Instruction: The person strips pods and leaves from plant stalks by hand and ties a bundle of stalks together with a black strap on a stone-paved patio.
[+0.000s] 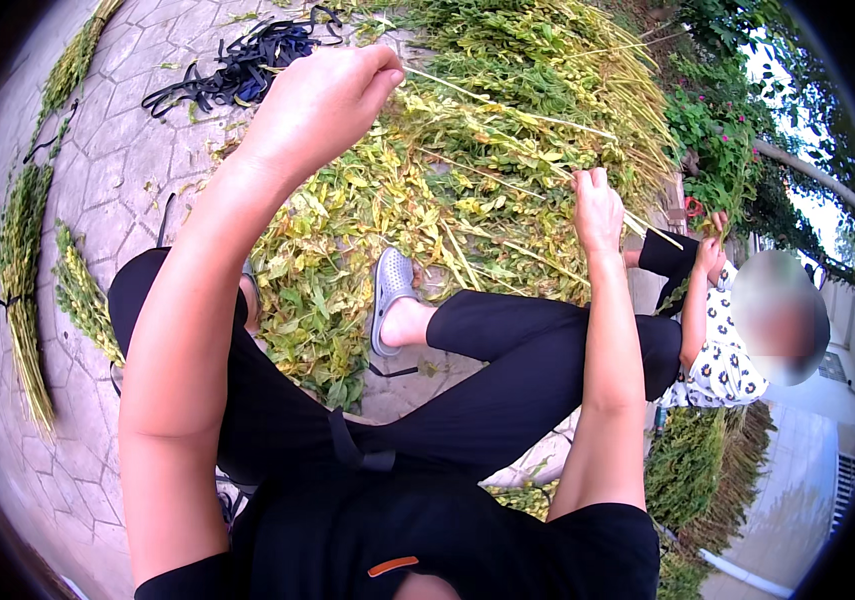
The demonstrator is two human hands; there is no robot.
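My left hand (pixel 322 105) is raised over the paving at the upper left, thumb and fingers pinched together. A thin pale stem (pixel 502 101) runs rightward from its fingertips. My right hand (pixel 598 210) is closed around a plant stalk (pixel 652 229), whose bare end sticks out to the lower right. Under and between both hands spreads a heap of cut leafy plants (pixel 502 180), green and yellowing. Loose yellow-green leaves (pixel 307 262) lie around my grey clog (pixel 395 277).
Dark straps (pixel 247 67) lie tangled on the stone paving (pixel 119 142). A tied plant bundle (pixel 22 300) and a smaller bunch (pixel 82 285) rest at left. A person (pixel 720 345) in a flowered top sits at right, holding a plant sprig (pixel 735 195). More plants (pixel 690 465) lie behind them.
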